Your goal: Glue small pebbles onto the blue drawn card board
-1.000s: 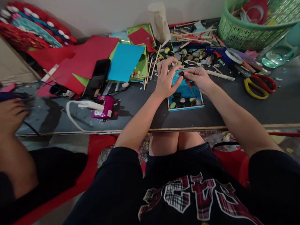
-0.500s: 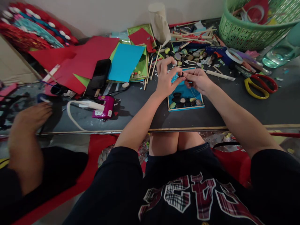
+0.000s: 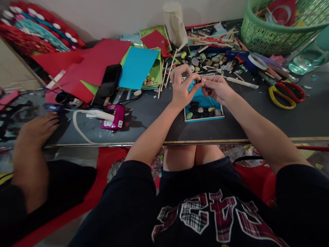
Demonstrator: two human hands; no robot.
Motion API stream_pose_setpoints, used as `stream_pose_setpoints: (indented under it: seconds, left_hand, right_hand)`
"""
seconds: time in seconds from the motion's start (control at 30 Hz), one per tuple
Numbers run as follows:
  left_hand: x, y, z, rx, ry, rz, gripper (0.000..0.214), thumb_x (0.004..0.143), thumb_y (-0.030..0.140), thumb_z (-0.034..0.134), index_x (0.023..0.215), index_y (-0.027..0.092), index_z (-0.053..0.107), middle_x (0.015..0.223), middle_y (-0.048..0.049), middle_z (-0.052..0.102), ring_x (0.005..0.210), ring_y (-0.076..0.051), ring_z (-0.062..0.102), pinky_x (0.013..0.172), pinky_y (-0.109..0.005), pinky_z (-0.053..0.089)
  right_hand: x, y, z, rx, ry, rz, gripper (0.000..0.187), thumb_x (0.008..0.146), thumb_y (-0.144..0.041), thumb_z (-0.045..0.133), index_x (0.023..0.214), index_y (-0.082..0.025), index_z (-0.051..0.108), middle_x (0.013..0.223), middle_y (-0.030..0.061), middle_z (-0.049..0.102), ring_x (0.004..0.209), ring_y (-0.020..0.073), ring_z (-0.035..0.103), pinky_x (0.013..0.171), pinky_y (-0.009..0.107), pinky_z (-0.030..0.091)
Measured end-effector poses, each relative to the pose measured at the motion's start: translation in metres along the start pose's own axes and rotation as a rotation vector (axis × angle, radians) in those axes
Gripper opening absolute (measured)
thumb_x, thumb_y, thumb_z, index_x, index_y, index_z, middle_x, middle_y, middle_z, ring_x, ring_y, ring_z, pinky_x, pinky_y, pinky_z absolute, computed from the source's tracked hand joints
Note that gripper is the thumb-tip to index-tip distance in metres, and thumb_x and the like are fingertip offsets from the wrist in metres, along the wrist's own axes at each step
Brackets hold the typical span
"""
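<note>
My left hand (image 3: 182,84) pinches a small black pebble (image 3: 198,81) between thumb and forefinger, its other fingers curled. Thumb and fingers of my right hand (image 3: 217,88) close on the pebble from the other side, partly hiding it. Below both hands lies a blue panel (image 3: 203,99) with a thin pale stick frame (image 3: 205,119). Dark pebbles (image 3: 194,104), a green pebble (image 3: 189,115) and several lighter ones sit along its lower part. A thin, pale strand shows on the blue surface near my right hand.
Loose pebbles (image 3: 214,60) and sticks (image 3: 210,40) lie behind the panel. Scissors (image 3: 282,96), a green basket (image 3: 272,37) and a glass (image 3: 298,63) stand right. Left are a purple power adapter (image 3: 117,118), phone (image 3: 110,80), coloured paper (image 3: 138,67) and another person's hand (image 3: 41,127) by a blue tool.
My hands stay nearly in place, fingertips shifting slightly around the pebble. At the left, the other person's hand has moved a little right, and more of the blue tool shows.
</note>
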State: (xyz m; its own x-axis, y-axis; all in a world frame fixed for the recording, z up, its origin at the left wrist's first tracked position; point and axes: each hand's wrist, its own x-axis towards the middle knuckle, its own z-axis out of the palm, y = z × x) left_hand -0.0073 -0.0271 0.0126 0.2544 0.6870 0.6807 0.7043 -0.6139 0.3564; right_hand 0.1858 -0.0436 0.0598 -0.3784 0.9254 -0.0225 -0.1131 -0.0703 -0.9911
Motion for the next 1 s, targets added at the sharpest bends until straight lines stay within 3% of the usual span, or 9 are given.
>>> stream_pose_setpoints:
  seconds: [0.2,0.33,0.47,0.63,0.8,1.0]
  left_hand:
    - [0.004,0.005,-0.006,-0.075,-0.048,-0.006,0.067,0.097,0.085,0.032,0.11,0.031,0.07,0.136,-0.0176,0.063,0.138,-0.039,0.057,0.12,-0.066,0.043]
    - [0.004,0.008,-0.003,-0.076,-0.018,-0.007,0.068,0.096,0.086,0.033,0.106,0.029,0.069,0.134,-0.0184,0.063,0.136,-0.039,0.057,0.118,-0.065,0.044]
    - [0.003,0.007,0.001,-0.067,0.038,-0.015,0.067,0.095,0.085,0.041,0.119,0.029,0.07,0.134,-0.019,0.064,0.134,-0.038,0.059,0.115,-0.062,0.048]
    - [-0.001,-0.002,0.003,0.058,0.062,0.071,0.057,0.099,0.076,0.047,0.126,0.033,0.072,0.129,-0.015,0.069,0.129,-0.034,0.064,0.111,-0.056,0.054]
    - [-0.002,-0.001,-0.001,0.24,0.246,0.144,0.053,0.101,0.073,0.049,0.116,0.031,0.077,0.108,-0.0124,0.071,0.11,-0.028,0.071,0.1,-0.052,0.061]
    - [0.003,0.009,-0.008,0.314,0.371,0.179,0.055,0.102,0.073,0.046,0.096,0.03,0.079,0.097,-0.0112,0.069,0.1,-0.025,0.071,0.089,-0.048,0.064]
  right_hand:
    - [0.0,0.0,0.001,-0.001,0.012,0.022,0.027,0.091,-0.043,0.085,0.092,-0.019,0.071,0.067,-0.0039,0.056,0.053,0.0064,0.047,0.047,0.019,0.04]
    - [-0.002,-0.003,0.002,0.023,0.0,0.003,0.024,0.093,-0.035,0.083,0.085,-0.017,0.068,0.067,-0.0042,0.056,0.054,0.005,0.048,0.049,0.018,0.041]
    - [-0.003,-0.004,0.001,0.023,-0.005,-0.006,0.029,0.094,-0.039,0.083,0.083,-0.017,0.067,0.069,-0.0035,0.058,0.055,0.0049,0.049,0.051,0.018,0.042]
    - [-0.002,-0.001,0.001,0.057,-0.012,-0.028,0.034,0.091,-0.045,0.085,0.084,-0.017,0.067,0.067,-0.0045,0.055,0.056,0.0055,0.05,0.052,0.018,0.044]
    - [-0.002,-0.003,0.003,0.067,0.002,-0.02,0.021,0.095,-0.036,0.081,0.099,-0.017,0.072,0.069,-0.0051,0.057,0.056,0.0054,0.051,0.054,0.018,0.045]
    - [-0.002,-0.003,0.003,0.095,0.021,-0.024,0.015,0.093,-0.028,0.082,0.095,-0.016,0.073,0.066,-0.006,0.057,0.055,0.005,0.049,0.052,0.017,0.044]
